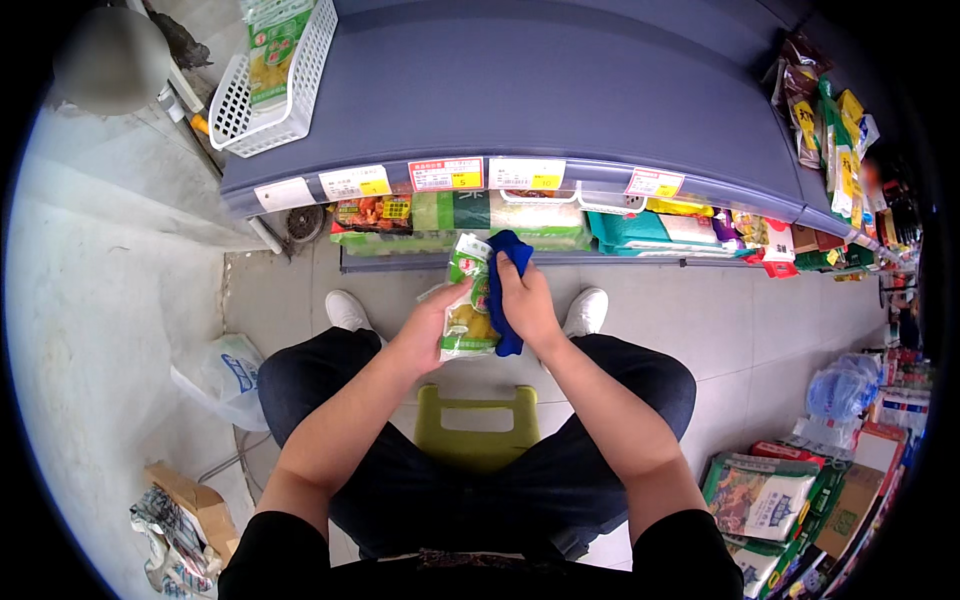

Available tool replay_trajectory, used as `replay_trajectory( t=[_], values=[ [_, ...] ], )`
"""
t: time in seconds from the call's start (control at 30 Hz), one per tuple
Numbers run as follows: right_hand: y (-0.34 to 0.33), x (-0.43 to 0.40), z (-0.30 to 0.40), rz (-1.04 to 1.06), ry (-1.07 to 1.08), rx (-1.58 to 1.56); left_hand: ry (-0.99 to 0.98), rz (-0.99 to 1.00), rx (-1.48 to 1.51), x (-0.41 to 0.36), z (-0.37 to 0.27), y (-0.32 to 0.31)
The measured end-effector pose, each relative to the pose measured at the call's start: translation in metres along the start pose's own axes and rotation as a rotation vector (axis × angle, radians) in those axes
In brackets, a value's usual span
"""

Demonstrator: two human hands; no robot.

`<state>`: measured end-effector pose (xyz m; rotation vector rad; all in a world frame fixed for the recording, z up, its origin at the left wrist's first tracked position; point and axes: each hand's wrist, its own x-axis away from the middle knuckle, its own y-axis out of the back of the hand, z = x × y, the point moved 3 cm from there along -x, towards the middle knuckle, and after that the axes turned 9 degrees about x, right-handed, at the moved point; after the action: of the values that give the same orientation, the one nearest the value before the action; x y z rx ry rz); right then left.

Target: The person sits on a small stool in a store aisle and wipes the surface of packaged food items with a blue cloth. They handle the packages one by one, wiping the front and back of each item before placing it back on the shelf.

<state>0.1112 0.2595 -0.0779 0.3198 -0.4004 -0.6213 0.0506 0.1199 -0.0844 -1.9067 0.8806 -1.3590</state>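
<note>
My left hand (436,319) grips a green-and-clear plastic food packet (471,311) by its left edge, thumb across the front. The packet bears printed writing and shows yellowish contents through its lower part. In my right hand (523,300) is a dark blue cloth (507,330), bunched along the packet's right side. Cloth and packet touch. Both hands are above the floor, in front of the shelf and between my knees. A similar packet (274,60) stands in a white plastic basket (304,112) at the left end of the grey shelf (510,90).
Price labels (446,174) line the shelf's front edge. Below lie bagged goods (499,214) and a teal pack (637,232). A green plastic stool (477,450) is under me. White wall (97,262) and a plastic bag (225,375) stand left; stacked packages (761,495) lie right.
</note>
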Motion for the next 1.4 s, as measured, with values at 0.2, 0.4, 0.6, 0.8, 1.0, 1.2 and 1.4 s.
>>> replay_trajectory(
  t=[0.2, 0.4, 0.6, 0.8, 1.0, 1.2, 1.4],
  values=[
    [0.013, 0.016, 0.020, -0.120, 0.110, -0.055, -0.006, -0.070, 0.061, -0.001, -0.016, 0.001],
    [-0.006, 0.039, 0.040, 0.073, 0.838, 0.520, -0.100, -0.224, -0.085, 0.012, -0.006, -0.018],
    [0.002, -0.008, 0.007, 0.055, 0.139, 0.247, -0.050, -0.086, -0.218, 0.020, -0.012, -0.010],
    [0.008, 0.002, -0.006, -0.061, -0.105, -0.299, -0.101, -0.069, -0.083, 0.018, -0.030, -0.009],
    [-0.013, 0.043, 0.024, -0.049, 0.617, 0.383, -0.123, -0.081, 0.082, 0.017, -0.019, -0.017],
    [-0.029, 0.078, 0.029, 0.163, 0.805, 0.624, -0.122, -0.167, 0.081, 0.016, -0.028, -0.009],
    [-0.017, 0.041, 0.025, 0.089, 0.630, 0.381, -0.142, -0.018, 0.208, 0.003, -0.011, -0.005]
  ],
)
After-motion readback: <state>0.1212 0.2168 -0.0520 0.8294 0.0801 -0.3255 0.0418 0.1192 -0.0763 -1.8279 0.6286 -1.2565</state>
